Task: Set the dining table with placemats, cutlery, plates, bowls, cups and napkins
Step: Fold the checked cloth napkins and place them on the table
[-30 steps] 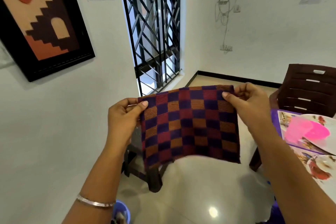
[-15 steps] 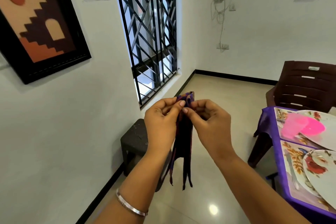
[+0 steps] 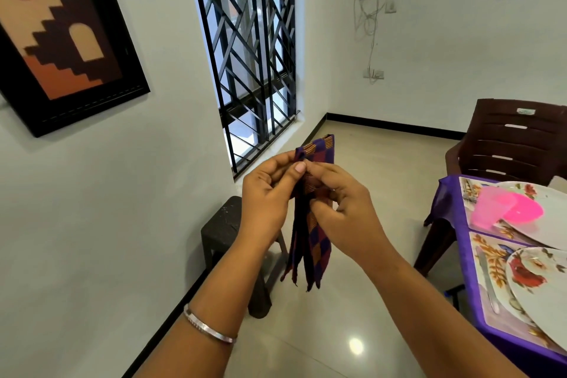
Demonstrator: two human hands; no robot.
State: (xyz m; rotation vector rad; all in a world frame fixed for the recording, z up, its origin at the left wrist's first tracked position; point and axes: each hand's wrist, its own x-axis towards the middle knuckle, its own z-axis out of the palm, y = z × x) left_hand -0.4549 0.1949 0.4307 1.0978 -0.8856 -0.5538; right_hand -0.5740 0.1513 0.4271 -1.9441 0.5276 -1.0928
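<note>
Here the left hand [image 3: 267, 196] and right hand [image 3: 340, 209] pinch the folded checked napkin [image 3: 316, 239] between them, its top corner poking above the fingertips, its layers hanging below both wrists.

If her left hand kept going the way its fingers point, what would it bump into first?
Almost at once, the checkered napkin it pinches, with the right hand just behind the cloth. Depth is hard to judge, but nothing else seems to lie between.

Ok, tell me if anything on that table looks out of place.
The pink cup lies tipped on its side on the far plate instead of standing upright. Nothing looks spilled or broken.
</note>
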